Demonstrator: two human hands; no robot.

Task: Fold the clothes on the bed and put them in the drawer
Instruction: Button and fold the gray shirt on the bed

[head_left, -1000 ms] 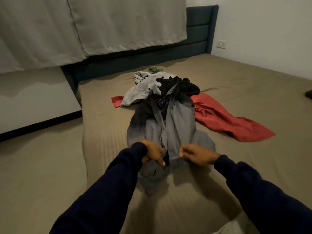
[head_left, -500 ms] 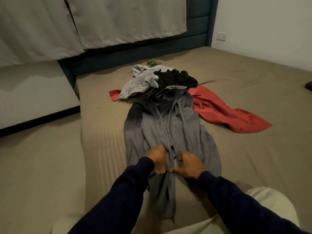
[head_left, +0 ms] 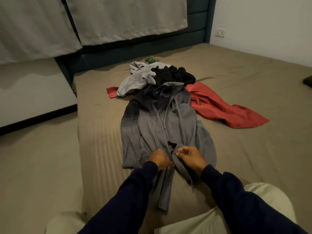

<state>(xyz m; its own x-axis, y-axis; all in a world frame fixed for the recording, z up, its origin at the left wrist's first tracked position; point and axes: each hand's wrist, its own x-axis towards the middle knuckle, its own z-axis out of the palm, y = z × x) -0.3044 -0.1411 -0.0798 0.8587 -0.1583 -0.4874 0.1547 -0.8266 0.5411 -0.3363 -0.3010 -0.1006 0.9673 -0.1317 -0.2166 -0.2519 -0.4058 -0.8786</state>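
A grey button-up shirt (head_left: 152, 125) lies front-up along the brown bed (head_left: 244, 149), its collar pointing away from me. My left hand (head_left: 160, 160) and my right hand (head_left: 190, 158) sit side by side at the shirt's lower front. Each pinches one edge of the button placket. Behind the collar is a pile: a light grey garment (head_left: 135, 80), a black garment (head_left: 173, 75), a red garment (head_left: 224, 108) spread to the right, and a small green item (head_left: 152, 59).
A dark blue headboard (head_left: 152, 46) runs along the far side under pale curtains (head_left: 118, 19). The bed's left edge drops to the floor (head_left: 33, 166). My knees in light trousers (head_left: 253, 208) rest at the near edge. A wall socket (head_left: 220, 32) is at right.
The shirt was drawn toward me and flattened, its hem now near my knees. Both hands moved closer together at the lower placket, and my knees came into view.
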